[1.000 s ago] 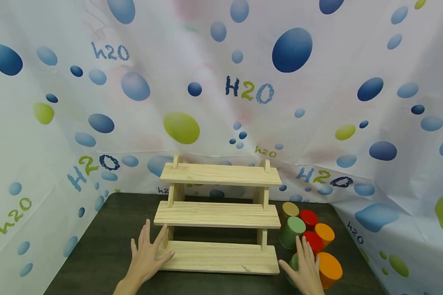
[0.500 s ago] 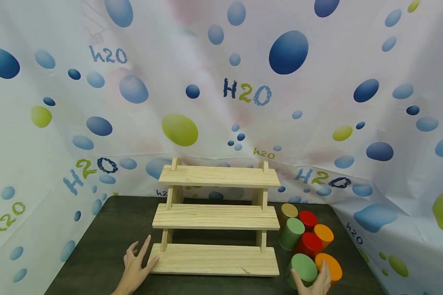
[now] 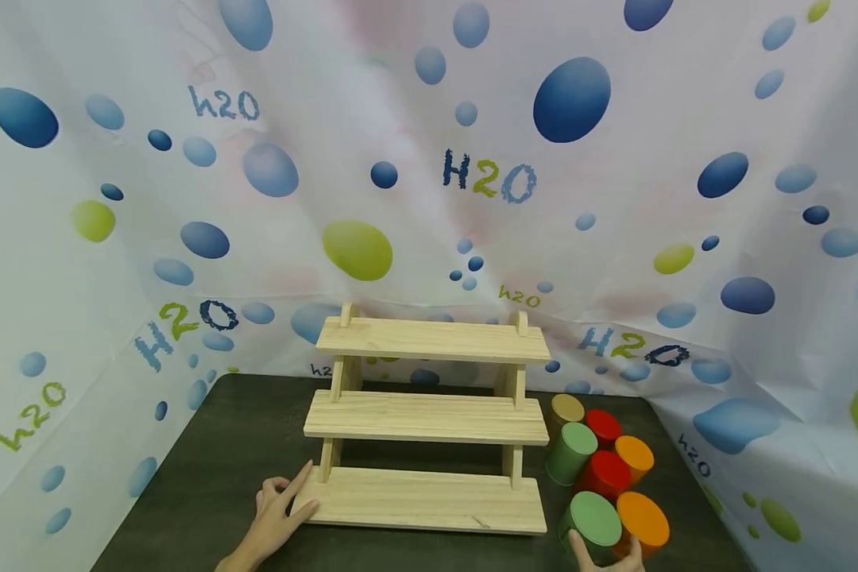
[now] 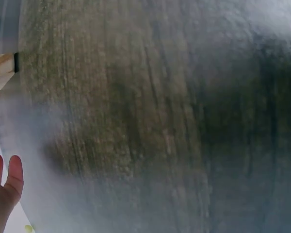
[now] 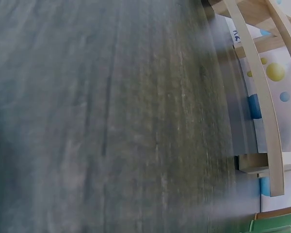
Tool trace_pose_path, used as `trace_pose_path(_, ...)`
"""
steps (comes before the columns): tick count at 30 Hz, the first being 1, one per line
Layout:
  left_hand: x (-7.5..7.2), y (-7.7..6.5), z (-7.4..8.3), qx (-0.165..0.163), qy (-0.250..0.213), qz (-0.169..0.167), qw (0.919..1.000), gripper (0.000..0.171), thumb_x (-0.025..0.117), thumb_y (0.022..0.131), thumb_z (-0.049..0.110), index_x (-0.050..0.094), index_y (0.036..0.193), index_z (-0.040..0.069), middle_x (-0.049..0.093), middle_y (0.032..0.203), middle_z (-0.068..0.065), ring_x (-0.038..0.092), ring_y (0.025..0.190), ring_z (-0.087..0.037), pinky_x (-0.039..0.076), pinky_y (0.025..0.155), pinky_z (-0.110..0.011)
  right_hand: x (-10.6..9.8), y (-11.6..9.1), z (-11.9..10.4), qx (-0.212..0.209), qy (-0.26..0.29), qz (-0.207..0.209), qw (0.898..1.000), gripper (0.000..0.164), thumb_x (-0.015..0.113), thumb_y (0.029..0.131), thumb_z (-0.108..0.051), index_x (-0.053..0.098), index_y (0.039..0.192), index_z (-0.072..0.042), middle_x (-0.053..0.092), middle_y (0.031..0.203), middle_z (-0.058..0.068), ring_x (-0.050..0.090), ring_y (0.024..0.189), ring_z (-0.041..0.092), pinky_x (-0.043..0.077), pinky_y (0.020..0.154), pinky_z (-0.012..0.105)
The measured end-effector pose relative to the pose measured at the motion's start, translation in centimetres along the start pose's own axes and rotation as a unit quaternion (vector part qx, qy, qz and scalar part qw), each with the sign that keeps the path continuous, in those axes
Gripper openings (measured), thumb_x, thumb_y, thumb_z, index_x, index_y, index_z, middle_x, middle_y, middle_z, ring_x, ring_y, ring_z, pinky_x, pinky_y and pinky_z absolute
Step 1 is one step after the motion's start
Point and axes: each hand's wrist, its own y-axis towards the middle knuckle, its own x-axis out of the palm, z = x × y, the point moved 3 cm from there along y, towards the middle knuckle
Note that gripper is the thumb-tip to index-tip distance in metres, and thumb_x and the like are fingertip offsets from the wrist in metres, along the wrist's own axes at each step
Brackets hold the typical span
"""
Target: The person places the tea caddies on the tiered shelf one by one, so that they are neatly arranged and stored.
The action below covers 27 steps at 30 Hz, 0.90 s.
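A three-step wooden display stand [image 3: 429, 496] stands on the dark table. My left hand [image 3: 266, 520] is at the left end of its bottom step, index finger extended along the end and thumb near the front corner. In the left wrist view only a few fingers [image 4: 14, 179] show at the lower left. My right hand [image 3: 608, 562] is low at the near green can [image 3: 597, 518], thumb on its left and fingers on its right, gripping it around the near side. Most of this hand lies below the head view. A green rim [image 5: 279, 223] shows in the right wrist view's corner.
An orange can [image 3: 643, 518] stands right beside the near green one. Behind are red cans [image 3: 608, 473], [image 3: 604, 426], another orange can [image 3: 635, 454], a second green can [image 3: 573, 449] and a tan can [image 3: 566, 408]. A patterned white curtain [image 3: 415, 103] encloses the table [image 3: 214, 445].
My right hand has drawn back from over the cans to the near side of the front green can and closed around it. My left hand has lowered beside the bottom step's left end.
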Motion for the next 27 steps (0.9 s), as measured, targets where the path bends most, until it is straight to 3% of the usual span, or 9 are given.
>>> trace_pose_path(4,0.0,0.2,-0.1,-0.021,-0.012,-0.027,0.9993,0.066,0.064,0.084,0.037,0.04,0.138,0.007,0.035,0.098,-0.015,0.029,0.091,-0.033,0.03,0.068,-0.038,-0.2,-0.7,-1.7,-0.028,0.016,0.023,0.999,0.095,0.064,0.073,-0.053,0.028,0.13,0.013,0.033,0.116,0.037,0.033,0.102,0.049,0.028,0.088,0.058)
trace_pose_path(11,-0.3,0.6,-0.6,-0.04,-0.014,-0.055,0.9976,0.067,0.064,0.084,0.036,0.038,0.139,0.008,0.033,0.091,-0.011,0.028,0.086,-0.027,0.027,0.065,-0.032,0.2,-0.7,-2.0,0.025,0.008,-0.048,0.998,0.086,0.068,0.075,-0.039,0.023,0.132,0.005,0.021,0.124,0.037,0.022,0.11,0.052,0.018,0.091,0.063)
trace_pose_path(19,-0.5,1.0,-0.3,-0.032,-0.015,-0.087,0.9956,0.07,0.065,0.082,0.037,0.037,0.14,0.009,0.035,0.076,-0.005,0.03,0.067,-0.017,0.028,0.055,-0.028,0.0,-0.4,-1.8,0.017,0.018,-0.027,0.999,0.078,0.068,0.075,-0.036,0.026,0.128,0.004,0.024,0.117,0.035,0.027,0.105,0.052,0.021,0.089,0.06)
trace_pose_path(27,-1.0,0.6,-0.4,0.0,-0.009,-0.087,0.9962,0.066,0.063,0.085,0.034,0.037,0.14,0.007,0.034,0.063,0.003,0.028,0.053,-0.007,0.027,0.05,-0.02,0.3,-0.5,-2.0,0.015,0.031,-0.04,0.999,0.077,0.068,0.076,-0.029,0.024,0.13,0.004,0.023,0.12,0.034,0.023,0.11,0.048,0.018,0.089,0.06)
